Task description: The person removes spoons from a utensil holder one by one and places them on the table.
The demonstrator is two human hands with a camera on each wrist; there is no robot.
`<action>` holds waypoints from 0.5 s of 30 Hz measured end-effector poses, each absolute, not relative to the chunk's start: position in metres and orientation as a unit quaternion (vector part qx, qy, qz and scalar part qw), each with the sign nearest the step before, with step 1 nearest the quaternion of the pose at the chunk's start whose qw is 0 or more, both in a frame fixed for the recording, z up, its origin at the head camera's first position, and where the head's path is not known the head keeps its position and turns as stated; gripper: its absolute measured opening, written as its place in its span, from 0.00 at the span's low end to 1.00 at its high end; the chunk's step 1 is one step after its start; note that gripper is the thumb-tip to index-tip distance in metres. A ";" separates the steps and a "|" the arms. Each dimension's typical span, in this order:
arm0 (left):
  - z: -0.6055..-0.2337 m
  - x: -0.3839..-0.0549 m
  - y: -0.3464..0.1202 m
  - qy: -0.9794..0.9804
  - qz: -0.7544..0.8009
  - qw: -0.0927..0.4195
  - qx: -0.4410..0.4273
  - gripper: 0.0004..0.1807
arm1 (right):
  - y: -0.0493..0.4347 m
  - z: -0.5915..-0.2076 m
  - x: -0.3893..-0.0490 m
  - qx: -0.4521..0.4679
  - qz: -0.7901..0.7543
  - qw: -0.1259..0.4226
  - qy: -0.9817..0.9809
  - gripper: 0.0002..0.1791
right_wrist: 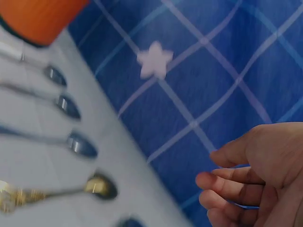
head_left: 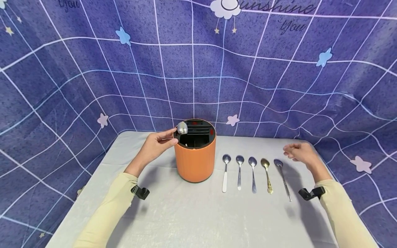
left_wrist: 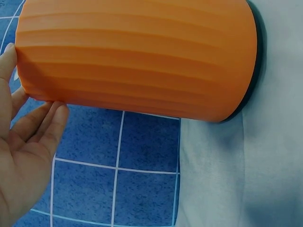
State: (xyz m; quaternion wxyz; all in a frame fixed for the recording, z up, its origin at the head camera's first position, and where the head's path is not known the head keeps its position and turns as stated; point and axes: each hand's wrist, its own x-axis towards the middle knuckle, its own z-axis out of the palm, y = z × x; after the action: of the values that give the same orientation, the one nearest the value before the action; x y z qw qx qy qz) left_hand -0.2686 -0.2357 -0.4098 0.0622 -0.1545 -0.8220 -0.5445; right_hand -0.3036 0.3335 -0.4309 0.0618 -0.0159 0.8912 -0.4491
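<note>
An orange ribbed utensil holder (head_left: 195,162) with a black slotted top stands at the middle of the table. A spoon (head_left: 182,128) stands in it with its shiny bowl up; its handle is hidden inside. My left hand (head_left: 155,147) touches the holder's left side at the rim with thumb and extended fingers, close to that spoon's bowl. Over the table's right side my right hand (head_left: 300,152) hovers, fingers loosely bent and holding nothing. Just below and left of it lies a spoon with a patterned handle (head_left: 282,175). A gold spoon (head_left: 266,168) lies beside that one.
Left of the gold spoon, a row continues with two silver spoons (head_left: 239,168) (head_left: 253,172) and a white-handled spoon (head_left: 224,175) nearest the holder. A pale cloth (head_left: 198,217) covers the table. A blue-purple gridded curtain (head_left: 192,69) hangs behind it.
</note>
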 end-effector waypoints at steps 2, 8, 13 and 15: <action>-0.410 -0.269 -0.236 -0.823 -0.544 0.061 -0.154 0.31 | 0.323 -0.418 -0.302 -0.034 -0.441 0.035 0.896 0.25; -0.410 -0.268 -0.237 -0.826 -0.540 0.060 -0.149 0.30 | 0.287 -0.381 -0.300 -0.070 -0.428 -0.003 0.901 0.24; -0.409 -0.267 -0.236 -0.825 -0.541 0.062 -0.152 0.30 | 0.253 -0.361 -0.297 -0.097 -0.419 -0.039 0.902 0.23; -0.408 -0.267 -0.235 -0.823 -0.542 0.064 -0.155 0.30 | 0.239 -0.355 -0.296 -0.112 -0.412 -0.061 0.902 0.22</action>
State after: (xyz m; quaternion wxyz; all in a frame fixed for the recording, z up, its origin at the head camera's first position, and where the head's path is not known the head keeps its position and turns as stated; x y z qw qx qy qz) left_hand -0.2669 -0.2354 -0.4080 0.0637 -0.1548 -0.8233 -0.5424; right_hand -0.2959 0.2394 -0.3551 -0.0607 -0.1119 0.9020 -0.4124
